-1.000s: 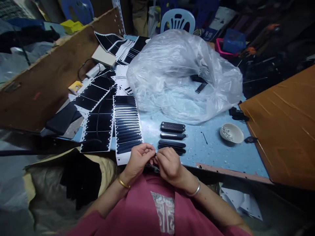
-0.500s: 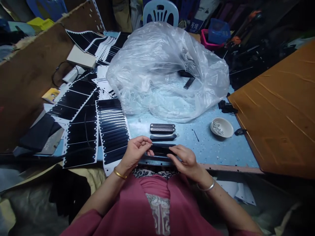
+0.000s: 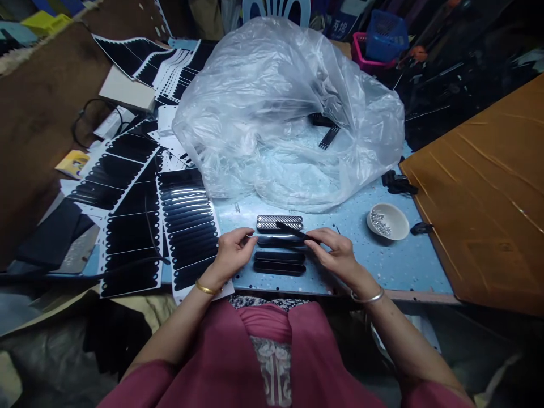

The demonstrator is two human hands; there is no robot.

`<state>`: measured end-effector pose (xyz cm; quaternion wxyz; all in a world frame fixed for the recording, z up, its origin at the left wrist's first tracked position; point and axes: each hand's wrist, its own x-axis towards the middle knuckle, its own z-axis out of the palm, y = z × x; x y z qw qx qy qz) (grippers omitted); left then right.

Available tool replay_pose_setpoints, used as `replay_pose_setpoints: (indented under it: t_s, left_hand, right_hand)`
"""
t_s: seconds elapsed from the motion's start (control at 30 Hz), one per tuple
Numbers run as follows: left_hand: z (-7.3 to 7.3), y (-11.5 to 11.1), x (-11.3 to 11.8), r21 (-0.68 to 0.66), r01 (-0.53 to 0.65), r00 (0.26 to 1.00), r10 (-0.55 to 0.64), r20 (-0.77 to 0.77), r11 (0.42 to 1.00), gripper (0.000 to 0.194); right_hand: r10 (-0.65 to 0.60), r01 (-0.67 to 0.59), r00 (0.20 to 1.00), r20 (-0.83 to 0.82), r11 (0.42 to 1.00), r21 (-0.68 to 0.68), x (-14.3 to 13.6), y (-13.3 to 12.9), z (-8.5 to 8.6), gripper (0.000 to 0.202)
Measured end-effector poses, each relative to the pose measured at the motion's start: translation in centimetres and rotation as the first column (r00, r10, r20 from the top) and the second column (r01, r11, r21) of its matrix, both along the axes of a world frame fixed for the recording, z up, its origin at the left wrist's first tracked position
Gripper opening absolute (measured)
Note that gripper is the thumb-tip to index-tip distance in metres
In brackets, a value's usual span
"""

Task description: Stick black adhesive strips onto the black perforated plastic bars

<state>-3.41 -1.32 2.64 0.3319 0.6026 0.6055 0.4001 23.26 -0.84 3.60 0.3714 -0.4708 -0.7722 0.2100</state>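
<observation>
Several black-strip sheets (image 3: 187, 221): overlapping on the blue table (image 3: 352, 269), at the far left
Left hand (image 3: 254, 233): thumb and forefinger drawn narrow, near the dark pieces (image 3: 279, 258); whether they pinch anything, I cannot tell
Patterned piece (image 3: 272, 224): lying between the hands, beyond the dark pieces
Right hand (image 3: 307, 238): holding one end of a tilted black strip (image 3: 293, 231)
White bowl (image 3: 397, 222): farther right, with small metallic bits (image 3: 381, 222)

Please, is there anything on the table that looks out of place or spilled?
The sheets of black strips on the left lie askew, overlapping at different angles, so that side looks disordered. The bowl stands upright, and I see no spill around it.
</observation>
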Motion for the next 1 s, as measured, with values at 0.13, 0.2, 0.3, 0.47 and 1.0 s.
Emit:
replay_pose_setpoints:
  t_s: [0.13, 0.2, 0.3, 0.47, 1.0]
  left_hand:
    - [-0.9, 0.5, 0.6, -0.004, 0.199, 0.969, -0.197, -0.148, 0.98, 0.019]
    - [-1.2, 0.5, 0.7, -0.026, 0.261, 0.948, -0.262, -0.182, 0.965, 0.018]
    - [-1.4, 0.2, 0.3, -0.045, 0.292, 0.94, -0.295, -0.171, 0.955, 0.015]
    - [-1.9, 0.7, -0.1, -0.039, 0.124, 0.991, -0.126, -0.052, 0.992, 0.013]
    - [-3.0, 3.1, 0.5, -0.063, 0.091, 0.993, -0.086, 0.076, 0.994, 0.016]
  right_hand:
    - [0.021, -0.021, 1.0, 0.002, 0.997, -0.076, -0.2, 0.8, -1.8, 0.013]
    - [0.044, -0.042, 0.999, 0.019, 0.994, -0.101, -0.4, 0.3, -1.9, 0.012]
    - [0.109, -0.102, 0.993, 0.048, 0.986, -0.129, -0.5, -0.8, -1.4, 0.012]
    - [0.062, -0.06, 0.998, 0.033, 0.995, -0.077, 0.1, -0.2, -1.2, 0.012]
    - [0.118, -0.114, 0.984, 0.133, 0.993, -0.031, -0.4, 4.5, -3.2, 0.016]
